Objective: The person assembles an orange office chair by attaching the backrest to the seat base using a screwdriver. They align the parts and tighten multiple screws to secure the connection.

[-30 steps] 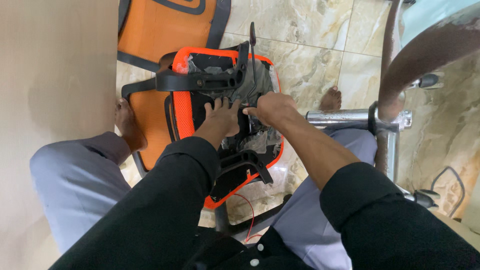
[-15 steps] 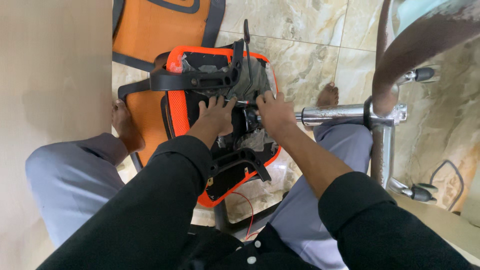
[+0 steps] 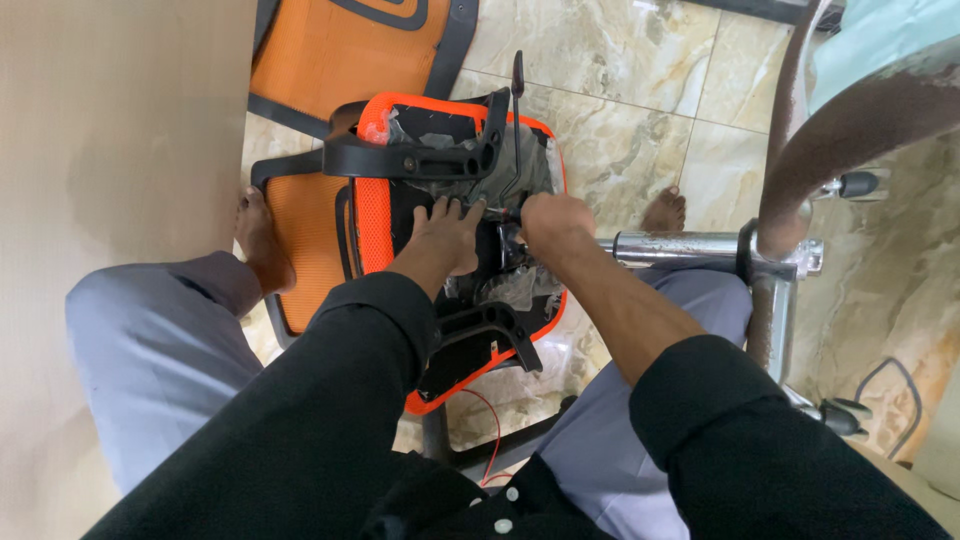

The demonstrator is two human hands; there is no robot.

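Under both hands — seat (image 3: 375, 215), left (image 3: 445, 238) flat, right (image 3: 555, 222) fisted.

Centre frame, an upturned orange chair seat (image 3: 372, 215); left hand (image 3: 445, 238) flat on its black underside; right hand (image 3: 556, 222) fisted beside a chrome tube (image 3: 675, 247).
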